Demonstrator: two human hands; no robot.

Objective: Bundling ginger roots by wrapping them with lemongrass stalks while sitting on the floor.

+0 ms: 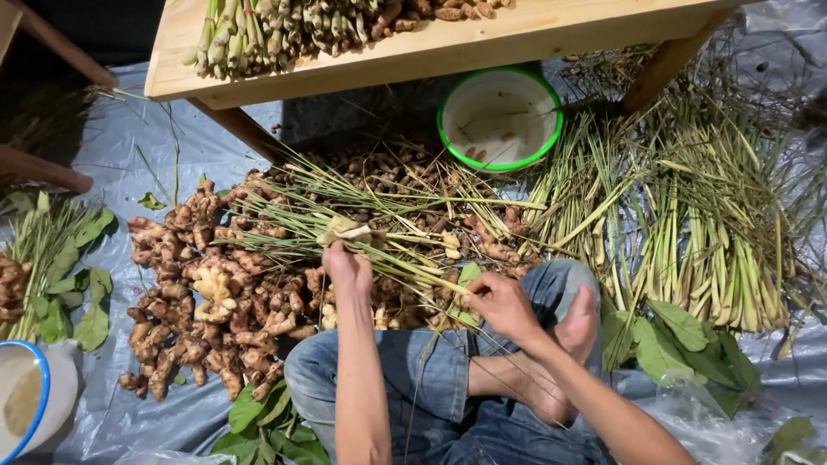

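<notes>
Lemongrass bundle (362, 226) in left grip (346, 267)

A grey tarp (138, 146) covers the floor — on it lie ginger (207, 293), lemongrass (706, 232), leaves (69, 275) and a green-rimmed bowl (500, 118); a wooden bench (431, 52) carries more stalks (258, 30).

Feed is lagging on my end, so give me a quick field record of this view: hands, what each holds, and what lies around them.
left hand: gripping a bundle of lemongrass stalks with a slice of root
right hand: pinching a green leaf against thin stalks
under the hands: pile of ginger and turmeric roots on a grey plastic sheet
right side: heap of loose lemongrass, broad leaves
above: green-rimmed bowl under a wooden bench
lower left: blue-rimmed bowl
</notes>
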